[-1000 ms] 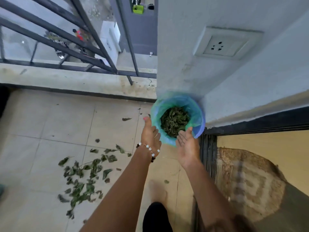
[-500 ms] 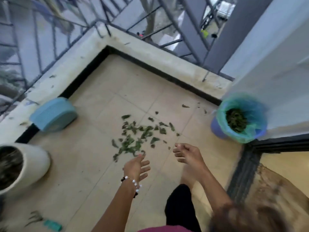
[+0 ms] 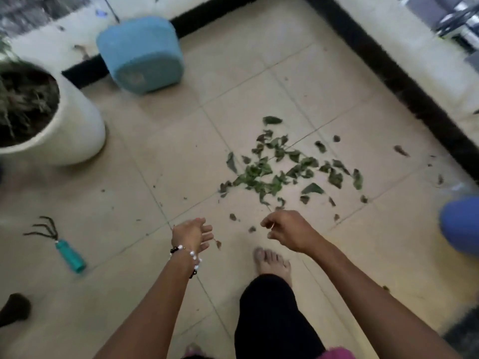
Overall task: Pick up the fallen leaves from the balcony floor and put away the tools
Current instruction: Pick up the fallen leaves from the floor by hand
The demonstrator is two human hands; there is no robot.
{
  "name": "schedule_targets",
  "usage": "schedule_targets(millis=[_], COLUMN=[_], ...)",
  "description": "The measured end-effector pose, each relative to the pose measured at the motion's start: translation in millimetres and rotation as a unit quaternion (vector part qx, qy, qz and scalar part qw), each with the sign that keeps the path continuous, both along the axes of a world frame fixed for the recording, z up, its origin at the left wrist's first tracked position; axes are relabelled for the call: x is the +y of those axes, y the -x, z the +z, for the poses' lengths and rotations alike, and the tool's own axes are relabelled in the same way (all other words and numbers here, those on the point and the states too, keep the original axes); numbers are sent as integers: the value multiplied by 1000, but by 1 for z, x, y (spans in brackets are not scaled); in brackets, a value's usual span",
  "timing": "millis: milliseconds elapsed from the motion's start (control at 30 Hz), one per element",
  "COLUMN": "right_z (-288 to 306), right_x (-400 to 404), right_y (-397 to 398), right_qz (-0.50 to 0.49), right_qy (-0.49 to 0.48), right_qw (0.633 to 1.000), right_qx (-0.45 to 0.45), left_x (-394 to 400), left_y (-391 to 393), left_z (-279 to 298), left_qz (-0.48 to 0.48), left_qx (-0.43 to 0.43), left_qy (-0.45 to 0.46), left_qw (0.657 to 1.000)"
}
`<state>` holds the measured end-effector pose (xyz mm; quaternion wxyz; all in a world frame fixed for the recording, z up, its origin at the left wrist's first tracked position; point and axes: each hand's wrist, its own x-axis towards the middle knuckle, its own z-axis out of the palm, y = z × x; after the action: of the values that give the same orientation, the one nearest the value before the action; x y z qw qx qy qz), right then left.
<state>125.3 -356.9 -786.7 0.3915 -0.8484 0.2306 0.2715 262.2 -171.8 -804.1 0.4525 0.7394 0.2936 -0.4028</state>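
Hovering above the tiled floor (image 3: pixel 160 156), our left hand (image 3: pixel 193 233) and right hand (image 3: pixel 287 230) hang loose-fingered, empty, just short of the scattered leaves (image 3: pixel 280 169); the hand rake (image 3: pixel 58 242) lies left.

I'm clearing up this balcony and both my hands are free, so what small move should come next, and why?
Probably lower both hands to the pile of leaves and scoop up a handful. The left hand and right hand hover just short of it holding nothing, and many leaves still lie on the floor. The hand rake can wait.
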Motion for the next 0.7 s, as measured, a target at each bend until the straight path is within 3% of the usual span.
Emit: schedule_targets(millis=[167, 367, 533, 667, 700], right_z=[-117, -195, -196, -204, -206], right_x=[7, 5, -2, -8, -5], right_y=[-43, -42, -29, -17, -17], right_qz=[228, 417, 423, 377, 338], right_qy=[70, 116, 133, 172, 166], right_qw=[970, 892, 869, 872, 890], right_qx=[-47, -133, -221, -261, -258], left_x=[2, -12, -26, -32, -30], left_y=[-20, -39, -47, -48, -46], left_z=[-110, -173, -188, -186, -183], left_qz=[68, 83, 118, 126, 123], left_qx=[-97, -258, -321, -331, -324], left_qy=[9, 33, 59, 93, 98], left_qw=[993, 962, 938, 931, 933])
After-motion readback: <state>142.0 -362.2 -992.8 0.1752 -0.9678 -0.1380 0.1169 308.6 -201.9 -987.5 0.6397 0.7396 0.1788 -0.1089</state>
